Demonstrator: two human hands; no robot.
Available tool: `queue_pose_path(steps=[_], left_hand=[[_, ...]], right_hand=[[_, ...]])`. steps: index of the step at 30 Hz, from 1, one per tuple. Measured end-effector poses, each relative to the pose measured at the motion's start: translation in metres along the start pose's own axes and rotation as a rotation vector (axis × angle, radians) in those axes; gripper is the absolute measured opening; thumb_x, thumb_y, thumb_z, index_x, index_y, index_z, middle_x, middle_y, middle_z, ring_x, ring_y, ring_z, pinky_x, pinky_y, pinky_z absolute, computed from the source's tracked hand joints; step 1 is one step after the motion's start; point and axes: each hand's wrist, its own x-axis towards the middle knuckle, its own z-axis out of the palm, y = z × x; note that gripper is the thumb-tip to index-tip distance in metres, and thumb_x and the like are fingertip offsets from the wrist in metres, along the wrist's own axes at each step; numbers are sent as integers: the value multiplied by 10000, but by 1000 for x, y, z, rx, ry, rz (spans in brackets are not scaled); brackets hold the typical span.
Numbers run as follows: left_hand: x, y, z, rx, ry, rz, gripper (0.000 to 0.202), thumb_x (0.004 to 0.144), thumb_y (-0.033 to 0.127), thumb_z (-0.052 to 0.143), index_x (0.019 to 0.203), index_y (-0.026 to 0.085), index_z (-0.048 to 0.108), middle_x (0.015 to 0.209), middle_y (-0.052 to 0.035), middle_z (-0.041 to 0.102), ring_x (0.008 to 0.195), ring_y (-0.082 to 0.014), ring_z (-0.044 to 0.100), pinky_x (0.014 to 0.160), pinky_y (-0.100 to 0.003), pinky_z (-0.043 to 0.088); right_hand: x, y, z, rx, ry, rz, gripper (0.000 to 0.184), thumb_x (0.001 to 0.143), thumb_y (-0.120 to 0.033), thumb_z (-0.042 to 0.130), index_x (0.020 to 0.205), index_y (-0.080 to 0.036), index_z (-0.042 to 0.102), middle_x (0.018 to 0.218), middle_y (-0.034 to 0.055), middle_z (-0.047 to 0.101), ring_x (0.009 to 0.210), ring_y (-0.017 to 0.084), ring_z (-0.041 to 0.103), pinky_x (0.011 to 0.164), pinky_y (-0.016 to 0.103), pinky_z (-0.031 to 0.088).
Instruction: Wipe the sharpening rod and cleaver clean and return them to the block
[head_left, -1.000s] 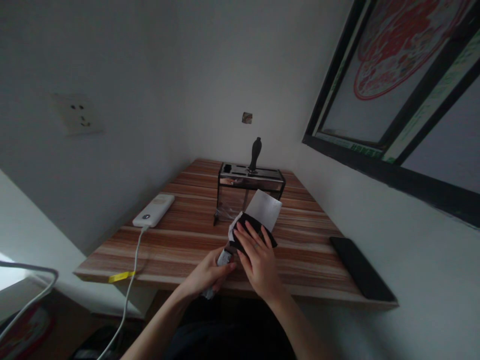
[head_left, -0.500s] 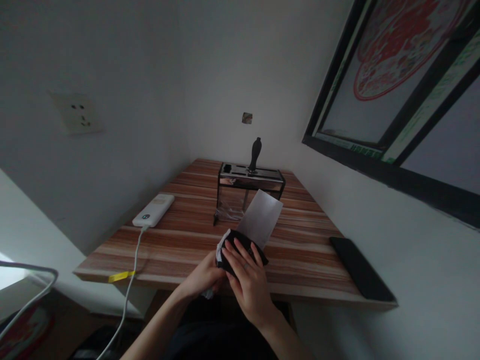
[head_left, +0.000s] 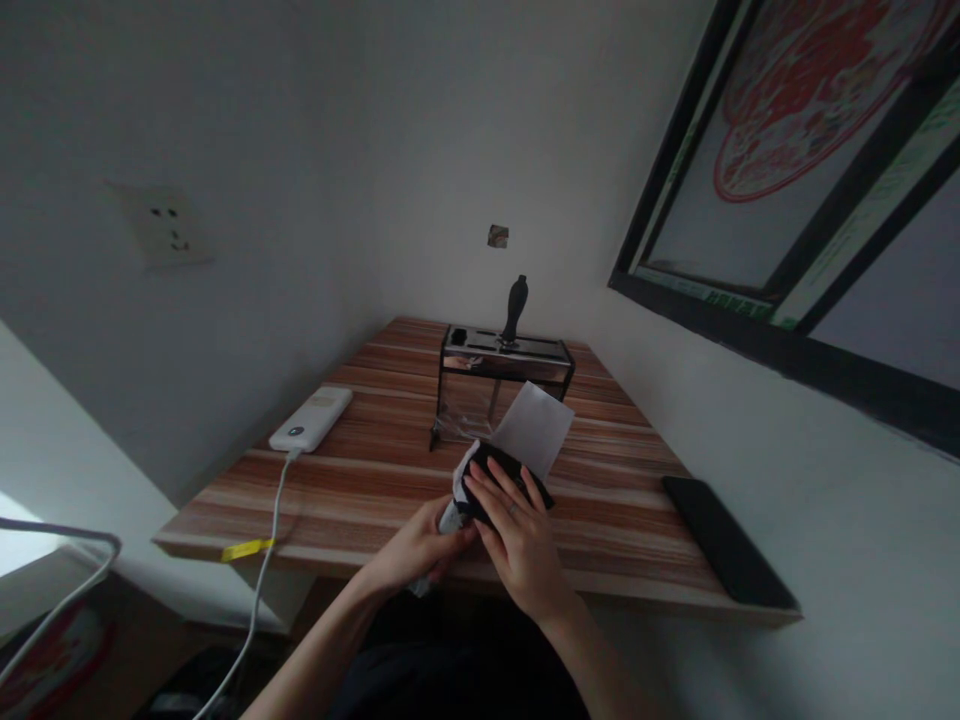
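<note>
While over table (head_left: 352,480): left hand (head_left: 415,551), one cleaver (head_left: 537,430); right hand (head_left: 523,541), one cloth (head_left: 498,469).

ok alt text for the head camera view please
Over a wooden table, the left hand grips the handle end of a pale flat blade while the right hand presses a black cloth against it. A metal knife rack stands behind, a white power bank to the left.

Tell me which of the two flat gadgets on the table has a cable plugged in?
The white power bank on the left: a white cable leaves its near end. The black slab on the right shows none.
</note>
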Motion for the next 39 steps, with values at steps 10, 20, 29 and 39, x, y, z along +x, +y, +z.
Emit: queue_pose_path(steps=[10,20,29,39], left_hand=[[0,0,-2,18,-55,-2,308,802,433,643,822,180,469,433,123,385,310,-24,282,308,-123,222],[-2,0,-4,69,-83,-17,323,801,456,641,862,176,493,499,117,385,321,-21,311,302,-125,245],[-3,3,-3,64,-84,-17,328,792,462,641,861,177,495,479,116,390,321,-24,298,304,-129,248],[-2,1,-1,21,-45,-23,306,793,435,644,824,184,472,447,122,379,312,-26,291,303,-131,231]], right_hand=[[26,32,-12,-33,106,58,443,983,-207,379,1424,-254,373,1437,38,487,1398,187,332,1154,477,183],[47,66,-31,-72,204,102,437,980,-238,375,1414,-276,403,1418,42,511,1382,191,363,1148,479,207],[51,75,-33,-79,247,120,411,985,-246,374,1391,-265,432,1420,38,509,1384,186,359,1147,464,209],[29,37,-13,-44,153,59,445,979,-198,387,1420,-255,384,1423,40,505,1391,190,346,1155,478,190]])
